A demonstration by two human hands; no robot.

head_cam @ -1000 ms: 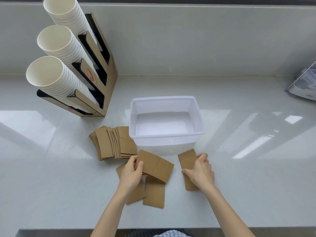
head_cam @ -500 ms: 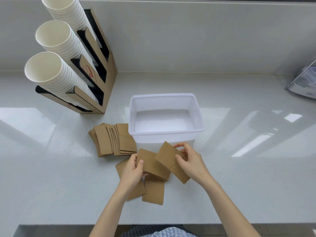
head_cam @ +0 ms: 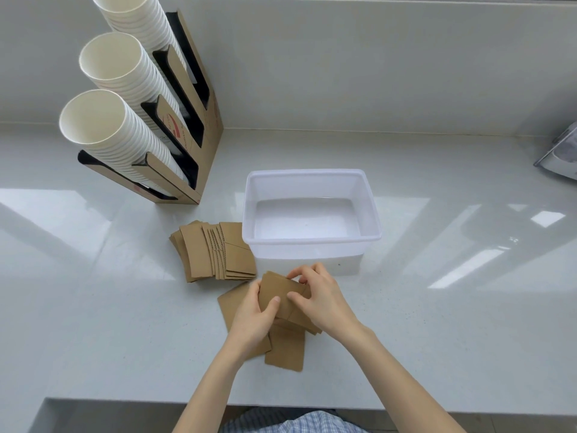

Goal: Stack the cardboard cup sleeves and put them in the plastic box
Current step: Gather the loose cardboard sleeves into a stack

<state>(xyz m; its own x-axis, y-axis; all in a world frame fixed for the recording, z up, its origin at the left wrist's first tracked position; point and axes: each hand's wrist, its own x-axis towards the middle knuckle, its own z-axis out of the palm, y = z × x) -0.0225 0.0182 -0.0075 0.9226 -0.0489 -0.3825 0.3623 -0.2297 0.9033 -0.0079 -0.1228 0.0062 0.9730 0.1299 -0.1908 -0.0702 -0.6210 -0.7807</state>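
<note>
Both hands hold a small stack of brown cardboard cup sleeves [head_cam: 278, 292] just above the counter, in front of the plastic box. My left hand [head_cam: 251, 317] grips its left edge, thumb on top. My right hand [head_cam: 323, 300] grips its right side and covers part of it. Two loose sleeves [head_cam: 285, 351] lie flat on the counter under the hands. A fanned pile of several sleeves [head_cam: 215, 251] rests left of the box. The translucent white plastic box [head_cam: 312, 245] stands open with nothing inside.
A cardboard dispenser rack [head_cam: 199, 120] with three slanted stacks of white paper cups [head_cam: 125, 145] stands at the back left by the wall. A grey object [head_cam: 559, 154] sits at the far right edge. The counter's front edge [head_cam: 125, 401] runs just below my forearms.
My right hand picked up the sleeve lying at the right and carried it left onto the sleeve in my left hand; both hands now hold them together.
</note>
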